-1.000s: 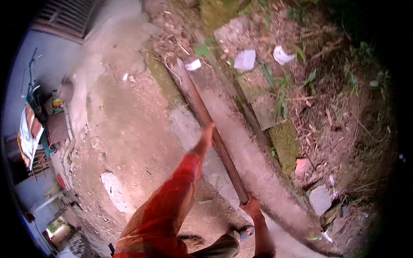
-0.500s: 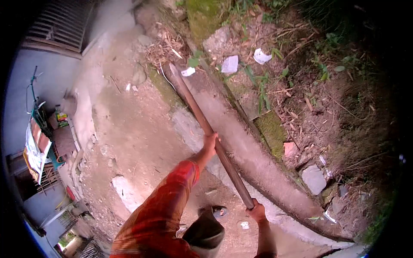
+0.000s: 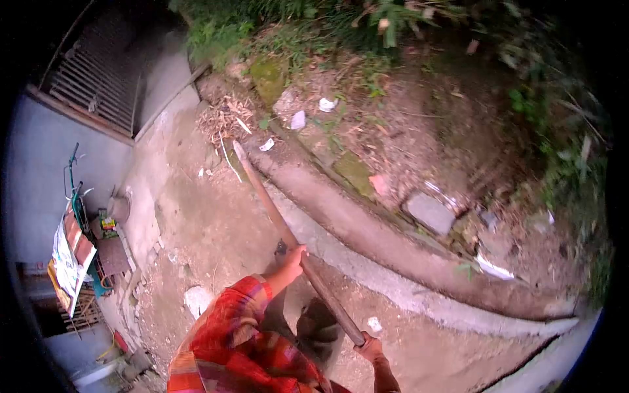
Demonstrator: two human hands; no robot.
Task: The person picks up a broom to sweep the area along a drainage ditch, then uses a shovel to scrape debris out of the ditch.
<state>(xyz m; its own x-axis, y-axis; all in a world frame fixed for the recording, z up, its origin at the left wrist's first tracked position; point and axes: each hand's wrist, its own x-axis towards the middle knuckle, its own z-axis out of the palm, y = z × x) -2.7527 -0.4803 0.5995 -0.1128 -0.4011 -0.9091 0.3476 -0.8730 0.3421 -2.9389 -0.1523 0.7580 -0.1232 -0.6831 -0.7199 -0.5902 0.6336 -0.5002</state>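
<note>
A long wooden handle [image 3: 278, 221] runs slantwise across the middle of the view. My left hand [image 3: 296, 257] is wrapped round it partway down, at the end of a red plaid sleeve. Near its lower end, my right hand [image 3: 371, 347] is closed round the same handle. The far, paler tip lies beside a heap of dry leaves [image 3: 226, 121] at the edge of a concrete channel [image 3: 367, 219]. Next to that tip is a thin, pale curved strip [image 3: 229, 161]; whether it is a blade edge on the handle, I cannot tell.
Beyond the channel rises a littered slope [image 3: 419, 118] with plants, stones and white scraps. A grey slab [image 3: 430, 213] lies along it. At left, a house wall [image 3: 46, 177] stands behind a cart-like object [image 3: 77, 252] and a slatted gate [image 3: 98, 85].
The view has swung, so the channel and slope sit higher and further left. Both hands have kept their hold on the handle, whose tip stays near the leaf heap.
</note>
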